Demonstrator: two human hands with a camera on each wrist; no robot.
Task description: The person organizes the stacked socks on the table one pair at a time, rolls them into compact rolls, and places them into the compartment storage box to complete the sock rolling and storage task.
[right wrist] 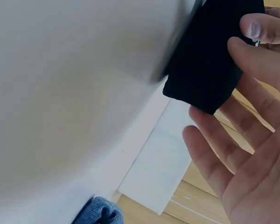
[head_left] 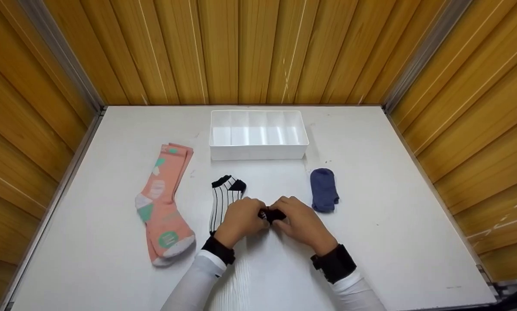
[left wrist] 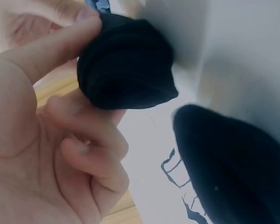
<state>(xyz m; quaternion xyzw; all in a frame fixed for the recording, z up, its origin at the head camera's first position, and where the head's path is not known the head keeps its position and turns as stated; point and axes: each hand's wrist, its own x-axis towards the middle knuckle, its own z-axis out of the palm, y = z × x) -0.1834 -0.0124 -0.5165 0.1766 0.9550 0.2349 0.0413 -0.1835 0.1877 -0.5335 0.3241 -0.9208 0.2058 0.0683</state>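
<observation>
A small black sock bundle [head_left: 272,214] is held just above the white table [head_left: 371,242], between both hands. My left hand [head_left: 253,216] pinches it between thumb and curled fingers; in the left wrist view the black bundle [left wrist: 126,65] sits at my fingertips [left wrist: 79,16]. My right hand [head_left: 288,217] grips the other end, and in the right wrist view my thumb and fingers [right wrist: 252,56] curl over the black sock [right wrist: 207,60]. A white sock with black stripes [head_left: 224,196] lies flat under my left hand.
A white divided tray [head_left: 258,152] stands behind the hands, with nothing in it that I can see. A pair of pink patterned socks [head_left: 163,203] lies at the left. A small blue sock [head_left: 323,189] lies at the right. Wooden walls close in the table on three sides.
</observation>
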